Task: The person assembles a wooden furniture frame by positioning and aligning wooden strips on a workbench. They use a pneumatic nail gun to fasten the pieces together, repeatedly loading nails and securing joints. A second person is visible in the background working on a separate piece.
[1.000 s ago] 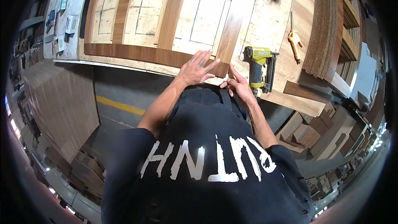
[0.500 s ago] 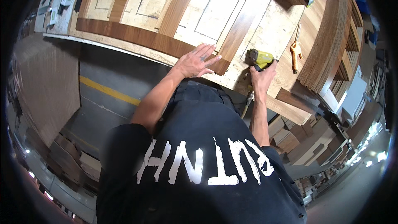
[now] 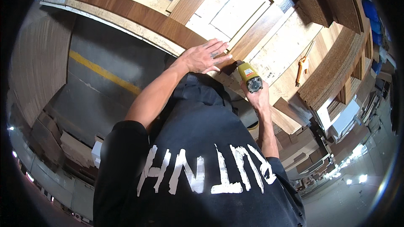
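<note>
A brown wooden frame (image 3: 139,19) of rails and uprights lies flat on the workbench (image 3: 277,50). My left hand (image 3: 204,59) rests on the frame's near rail by its right-hand corner, fingers stretched out and holding nothing. Just right of that corner, my right hand (image 3: 257,97) grips a yellow-green nail gun (image 3: 248,72). Its nose points toward the frame's corner; I cannot tell whether it touches the wood. The grip is mostly hidden by the tool's body and my fingers.
An orange-handled tool (image 3: 301,68) with a thin rod lies on the bench to the right. Beyond it stand stacked brown boards (image 3: 332,63). A short plank (image 3: 286,120) juts out at the bench's near right. A large stack of panels (image 3: 40,59) stands on the floor at left.
My right hand has brought the nail gun left to the frame's corner and turned it. My left hand stays on the rail. The whole view has shifted and turned slightly.
</note>
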The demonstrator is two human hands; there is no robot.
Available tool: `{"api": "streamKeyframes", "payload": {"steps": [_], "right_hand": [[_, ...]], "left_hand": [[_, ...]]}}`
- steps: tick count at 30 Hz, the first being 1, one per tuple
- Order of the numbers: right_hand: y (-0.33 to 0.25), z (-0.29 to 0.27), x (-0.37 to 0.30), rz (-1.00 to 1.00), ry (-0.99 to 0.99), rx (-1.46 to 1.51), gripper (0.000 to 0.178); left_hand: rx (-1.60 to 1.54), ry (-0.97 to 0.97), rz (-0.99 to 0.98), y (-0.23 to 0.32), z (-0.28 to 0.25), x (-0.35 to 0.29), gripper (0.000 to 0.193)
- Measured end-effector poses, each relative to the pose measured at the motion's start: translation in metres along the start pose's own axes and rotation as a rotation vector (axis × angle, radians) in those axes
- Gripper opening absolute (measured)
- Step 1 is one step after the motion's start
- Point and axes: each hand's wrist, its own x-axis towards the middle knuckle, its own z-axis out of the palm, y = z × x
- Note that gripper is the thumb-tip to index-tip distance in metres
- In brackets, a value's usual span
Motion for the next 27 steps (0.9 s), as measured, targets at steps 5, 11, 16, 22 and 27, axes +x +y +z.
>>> {"api": "streamKeyframes", "payload": {"steps": [5,11,16,22,27], "right_hand": [[-0.002,0.000,0.002,0.018,-0.018,0.022,0.036],[-0.004,0.001,0.002,0.014,-0.033,-0.034,0.037],[-0.005,0.003,0.003,0.019,-0.032,-0.051,0.039],[-0.019,0.000,0.004,0.047,-0.058,-0.119,0.039],[-0.016,0.001,0.005,0.078,-0.047,-0.132,0.036]], "left_hand": [[-0.001,-0.020,0.002,0.000,0.000,-0.001,0.074],[0.002,-0.026,0.005,-0.001,0.002,-0.001,0.072],[-0.009,-0.043,-0.007,-0.001,0.005,-0.002,0.075],[0.010,-0.098,-0.017,0.000,0.003,-0.001,0.075],[-0.021,-0.052,-0.020,0.001,0.004,-0.002,0.074]]}}
